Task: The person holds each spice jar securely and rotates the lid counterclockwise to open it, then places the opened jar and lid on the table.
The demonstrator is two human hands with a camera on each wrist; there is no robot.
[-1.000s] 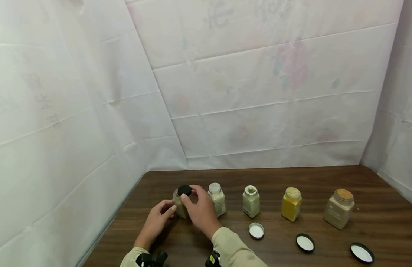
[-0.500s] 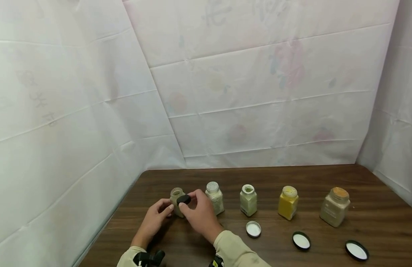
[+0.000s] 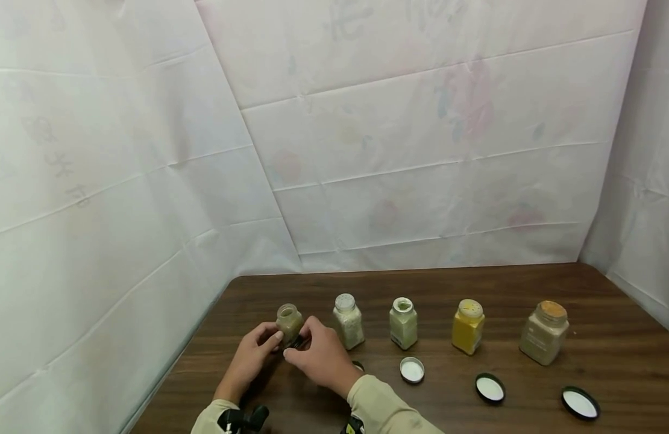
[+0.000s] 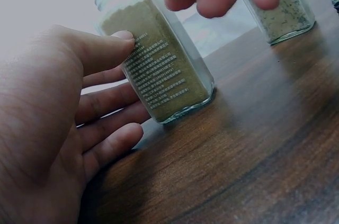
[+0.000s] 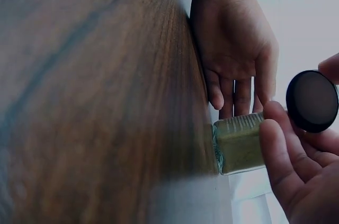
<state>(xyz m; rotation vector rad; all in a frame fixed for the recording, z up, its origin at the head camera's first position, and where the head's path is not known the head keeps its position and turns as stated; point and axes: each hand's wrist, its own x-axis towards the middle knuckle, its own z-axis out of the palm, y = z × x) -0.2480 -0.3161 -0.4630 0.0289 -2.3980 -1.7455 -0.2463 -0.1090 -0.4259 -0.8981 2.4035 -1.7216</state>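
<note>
A square glass jar (image 3: 289, 324) of olive-brown powder stands uncapped at the left of the row. My left hand (image 3: 251, 357) holds its side, the thumb across the printed label and the fingers behind, as the left wrist view shows. In my right hand (image 3: 325, 360), a round black lid (image 5: 313, 101) is pinched between thumb and fingers. It is off the jar and near its front right side, its pale inner face showing in the right wrist view. Beside the right hand stands a jar of pale flakes (image 3: 349, 322), capped by a perforated top.
Further right stand a jar of green contents (image 3: 404, 328), a yellow powder jar (image 3: 467, 330) and a larger orange-topped jar (image 3: 544, 337). Upturned lids lie in front: a silver lid (image 3: 412, 370) and a dark-rimmed lid (image 3: 490, 388) among them. White sheeting (image 3: 421, 150) hangs behind the wooden table (image 3: 432, 416).
The right hand has lifted the black lid off the jar's mouth and brought it down and toward me. The jar's opening is now exposed. The left hand stays on the jar.
</note>
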